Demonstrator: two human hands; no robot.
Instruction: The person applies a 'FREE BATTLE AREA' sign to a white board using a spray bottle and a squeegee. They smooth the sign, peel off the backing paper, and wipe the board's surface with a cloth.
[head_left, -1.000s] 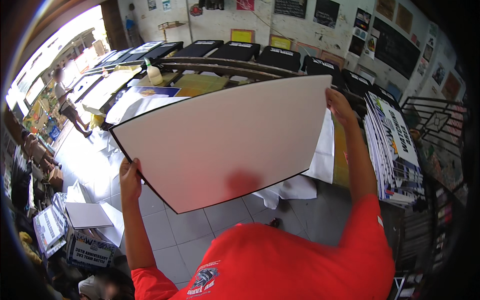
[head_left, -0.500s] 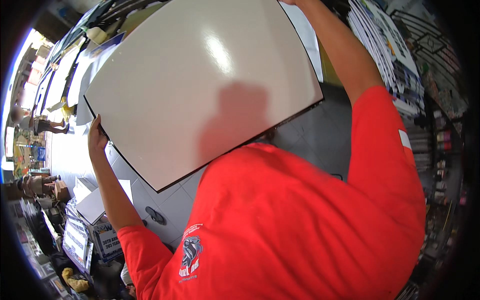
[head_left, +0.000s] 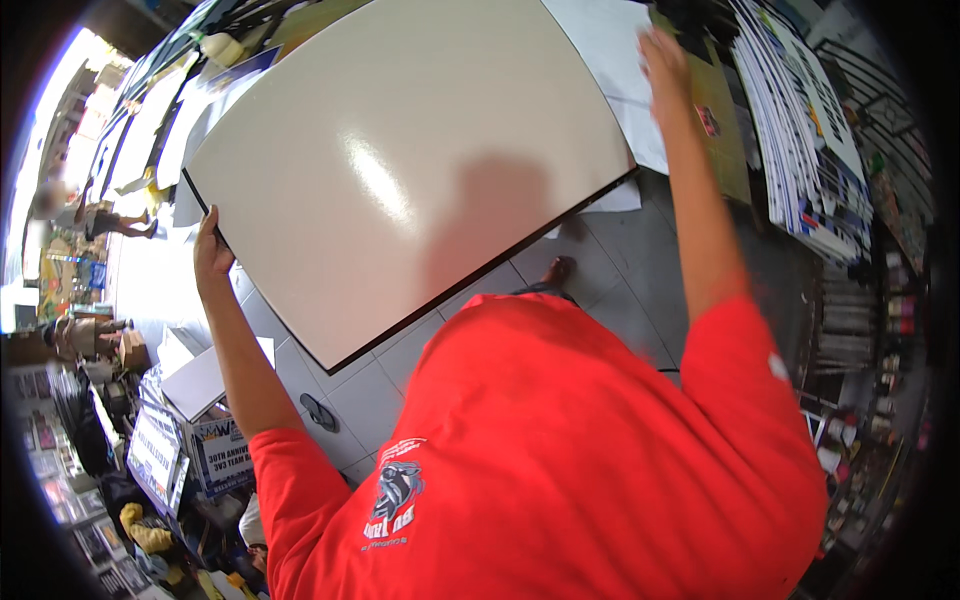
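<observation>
A large, glossy cream-white board (head_left: pixel 300 220) with a dark edge spreads out in front of me, my shadow and a bright reflection on its face. My left hand (head_left: pixel 213 248) grips its left edge, thumb up along the side and the other fingers hidden underneath. Apart from the board, my right hand (head_left: pixel 665 75) is raised over white sheets (head_left: pixel 610 70) beyond the board's right edge. Motion smears its fingers, and I see nothing held in it. Beneath the board's far part, the support is mostly hidden.
On the right, a stack of printed white panels (head_left: pixel 800 140) stands beside brown cardboard (head_left: pixel 715 130). A dark sandal (head_left: pixel 319 412) lies on the grey tiled floor (head_left: pixel 625 270). Boxes and printed signs (head_left: pixel 155 455) fill the lower left. A person (head_left: pixel 110 218) is at the far left.
My right hand has let go of the board's far right edge and moved right, off it. The board has shifted slightly, with my left hand still on its left edge.
</observation>
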